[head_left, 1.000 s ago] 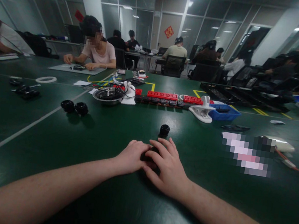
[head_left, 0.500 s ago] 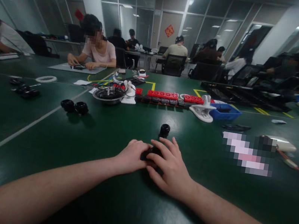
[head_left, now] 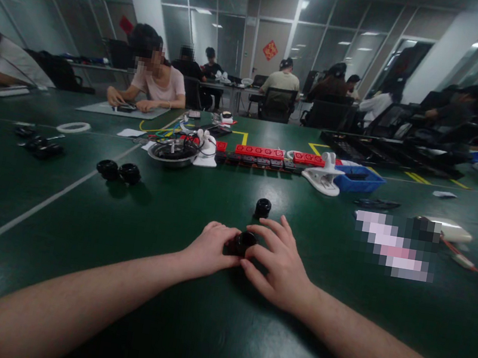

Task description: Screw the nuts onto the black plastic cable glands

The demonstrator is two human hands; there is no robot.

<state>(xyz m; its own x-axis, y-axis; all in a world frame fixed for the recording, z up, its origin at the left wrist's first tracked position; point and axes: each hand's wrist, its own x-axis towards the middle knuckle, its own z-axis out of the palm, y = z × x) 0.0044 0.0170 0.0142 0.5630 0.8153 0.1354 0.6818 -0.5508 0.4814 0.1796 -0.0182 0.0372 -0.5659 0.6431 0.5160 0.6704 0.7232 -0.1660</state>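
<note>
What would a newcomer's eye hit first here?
Probably the bare left hand and bare right hand at centre, with a small glossy black cup-shaped part between their fingers. Next, likely the row of bright red rectangular blocks beyond them, with an open blue plastic bin to its right.

Now draws the right hand [head_left: 283,268] slightly to the right and brings into plain view the round top of the black cup [head_left: 246,242], mostly hidden beneath that hand a second ago.
</note>
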